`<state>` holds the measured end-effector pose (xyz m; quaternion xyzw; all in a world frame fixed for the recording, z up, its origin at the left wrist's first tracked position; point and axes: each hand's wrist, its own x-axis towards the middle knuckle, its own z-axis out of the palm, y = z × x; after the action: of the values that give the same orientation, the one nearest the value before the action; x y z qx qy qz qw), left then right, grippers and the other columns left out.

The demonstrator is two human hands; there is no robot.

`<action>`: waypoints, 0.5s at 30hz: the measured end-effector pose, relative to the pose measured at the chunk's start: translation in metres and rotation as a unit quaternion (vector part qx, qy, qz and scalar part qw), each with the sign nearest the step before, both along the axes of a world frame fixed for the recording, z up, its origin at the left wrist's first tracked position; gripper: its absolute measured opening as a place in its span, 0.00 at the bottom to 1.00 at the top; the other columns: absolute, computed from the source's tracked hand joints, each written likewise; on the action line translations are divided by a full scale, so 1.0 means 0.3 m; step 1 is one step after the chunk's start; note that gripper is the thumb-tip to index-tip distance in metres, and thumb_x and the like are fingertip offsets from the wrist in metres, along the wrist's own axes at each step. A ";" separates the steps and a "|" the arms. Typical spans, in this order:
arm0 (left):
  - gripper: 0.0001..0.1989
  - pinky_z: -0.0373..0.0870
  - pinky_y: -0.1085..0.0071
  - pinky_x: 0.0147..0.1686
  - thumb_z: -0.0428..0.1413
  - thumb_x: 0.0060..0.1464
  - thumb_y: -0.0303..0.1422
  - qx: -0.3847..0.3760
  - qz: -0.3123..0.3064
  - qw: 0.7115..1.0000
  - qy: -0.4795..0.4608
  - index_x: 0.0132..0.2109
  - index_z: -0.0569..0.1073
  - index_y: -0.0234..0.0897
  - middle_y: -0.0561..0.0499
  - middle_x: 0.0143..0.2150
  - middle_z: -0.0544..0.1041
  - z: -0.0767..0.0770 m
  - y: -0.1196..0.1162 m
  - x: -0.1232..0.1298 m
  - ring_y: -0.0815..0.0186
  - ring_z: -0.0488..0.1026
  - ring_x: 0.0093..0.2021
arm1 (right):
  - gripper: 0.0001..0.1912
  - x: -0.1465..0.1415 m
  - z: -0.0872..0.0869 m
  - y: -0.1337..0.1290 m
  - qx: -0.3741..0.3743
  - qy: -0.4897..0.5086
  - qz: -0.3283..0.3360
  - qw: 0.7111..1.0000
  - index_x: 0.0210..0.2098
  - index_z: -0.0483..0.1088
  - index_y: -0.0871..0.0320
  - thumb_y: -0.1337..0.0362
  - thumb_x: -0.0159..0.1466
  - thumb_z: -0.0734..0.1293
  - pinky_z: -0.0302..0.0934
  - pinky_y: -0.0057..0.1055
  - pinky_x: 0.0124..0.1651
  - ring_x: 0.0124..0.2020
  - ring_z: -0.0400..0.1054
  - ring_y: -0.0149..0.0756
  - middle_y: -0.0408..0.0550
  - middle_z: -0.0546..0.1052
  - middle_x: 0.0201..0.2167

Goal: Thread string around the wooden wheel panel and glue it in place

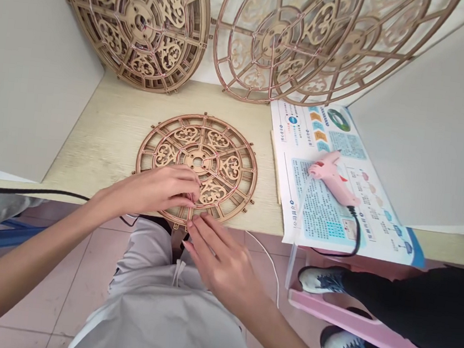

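Curls left hand (pixel 167 189) over openwork disc (pixel 207 161), lays right hand (pixel 224 262) nearly straight-fingered at rim (pixel 255 175); cannot tell either hold. Risks snapping thin tracery (pixel 212 192) through uneven pressing.

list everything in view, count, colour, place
flat lattice disc: 1, brown, bench centre
upright lattice discs: several overlapping, brown, back
bench: 1, pale, across the middle
side panels: 2, grey, left and right
printed sheet: 1, white and blue, bench right
glue gun: 1, pink, on sheet
translucent stick: 1, clear, at gun's rear
cords: at least 2, black, left and at gun
thin cord: 1, white, below bench
plastic rail: 1, pink, lower right
bars: at least 2, blue, lower left
other person's legs: 2, black, lower right
shoes: 2, mostly white, lower right
floor: pinkish tiles, below
own clothing: grey, bottom
left hand: 1, over flat disc
right hand: 1, at disc rim
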<state>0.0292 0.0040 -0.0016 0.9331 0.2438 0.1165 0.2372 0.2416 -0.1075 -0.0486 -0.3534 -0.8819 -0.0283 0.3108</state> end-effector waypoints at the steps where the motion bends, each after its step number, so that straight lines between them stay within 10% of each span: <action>1: 0.10 0.67 0.67 0.52 0.52 0.69 0.33 0.003 -0.001 1.000 -0.001 0.43 0.76 0.35 0.44 0.47 0.78 -0.001 0.000 0.001 0.60 0.73 0.51 | 0.14 0.009 0.011 0.009 0.006 -0.019 0.010 1.000 0.51 0.75 0.69 0.67 0.70 0.66 0.77 0.39 0.48 0.54 0.74 0.47 0.59 0.80 0.47; 15: 0.08 0.68 0.68 0.55 0.54 0.68 0.33 0.016 0.021 0.997 -0.067 0.42 0.76 0.36 0.45 0.48 0.78 -0.050 -0.018 -0.015 0.62 0.73 0.57 | 0.17 0.043 0.056 0.063 0.052 -0.112 0.070 0.990 0.51 0.75 0.75 0.65 0.71 0.66 0.72 0.41 0.42 0.46 0.70 0.47 0.60 0.79 0.43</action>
<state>0.0249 -0.0014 -0.0167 0.9216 0.2450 0.1870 0.2358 0.2545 -0.0885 -0.0318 -0.2693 -0.9308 -0.0913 0.2295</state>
